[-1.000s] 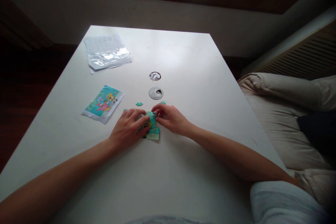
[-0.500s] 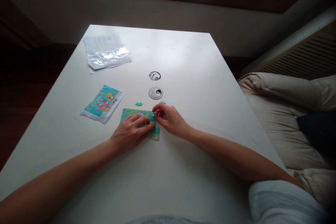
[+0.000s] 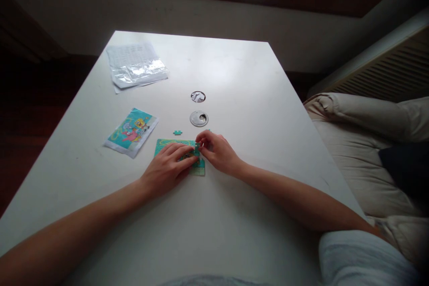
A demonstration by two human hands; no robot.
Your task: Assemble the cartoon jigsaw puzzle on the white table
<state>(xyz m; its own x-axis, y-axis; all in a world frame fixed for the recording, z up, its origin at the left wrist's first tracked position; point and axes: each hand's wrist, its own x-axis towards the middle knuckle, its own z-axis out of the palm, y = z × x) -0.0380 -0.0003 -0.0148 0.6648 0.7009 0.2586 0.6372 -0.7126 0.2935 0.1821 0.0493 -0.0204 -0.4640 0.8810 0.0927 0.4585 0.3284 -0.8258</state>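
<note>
A green jigsaw puzzle (image 3: 162, 144) with a cartoon picture lies near the middle of the white table. Resting across it is my left hand (image 3: 167, 163), fingers stretched out, covering much of the picture. My right hand (image 3: 219, 154) pinches a small green puzzle piece (image 3: 197, 146) between thumb and fingertips at the puzzle's upper right corner. Whether that piece sits in the puzzle or just above it I cannot tell. One loose puzzle piece (image 3: 177, 132) lies just beyond the puzzle, and another shows only partly behind my right fingers.
A printed cartoon picture sheet (image 3: 132, 132) lies to the left on the table (image 3: 241, 85). Farther back are papers in a clear plastic sleeve (image 3: 137, 67). Two round fittings, a hole (image 3: 198, 96) and a metal cap (image 3: 197, 118), sit in the tabletop. A beige sofa (image 3: 355, 156) stands at right.
The piece in my right hand has tilted, its pale look giving way to its green face. Beneath my left hand the puzzle has shifted very slightly. Both arms stay almost in place.
</note>
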